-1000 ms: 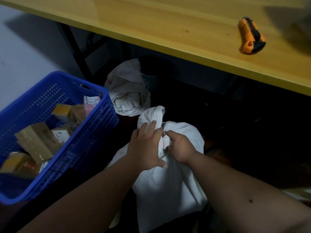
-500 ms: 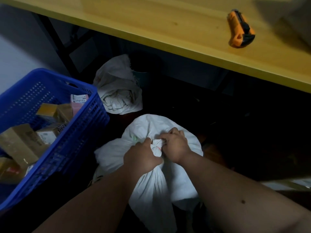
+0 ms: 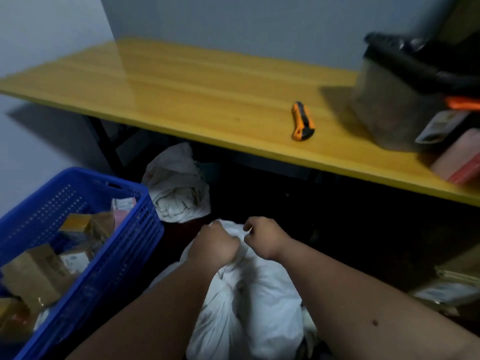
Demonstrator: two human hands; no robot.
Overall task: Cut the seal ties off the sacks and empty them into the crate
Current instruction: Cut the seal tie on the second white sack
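Observation:
A full white sack [image 3: 249,307] stands on the dark floor in front of me. My left hand [image 3: 215,245] grips its bunched neck in a fist. Just to the right, my right hand [image 3: 262,237] has curled fingers pinching the cloth at the top of the neck. The seal tie is hidden by my hands. A blue plastic crate [image 3: 135,245] stands at the left, holding several cardboard boxes and small packets. An orange and black utility knife [image 3: 302,120] lies on the yellow wooden table [image 3: 194,100], beyond both hands.
A crumpled empty white sack [image 3: 179,188] lies under the table behind the crate. At the table's right end stand a bin with a black liner [image 3: 400,94] and a pink box [image 3: 457,162]. More packets [image 3: 446,289] lie on the floor at the right.
My head has lifted, so more of the table and wall shows. Both hands stay on the sack's neck, which now bunches up higher in my left fist.

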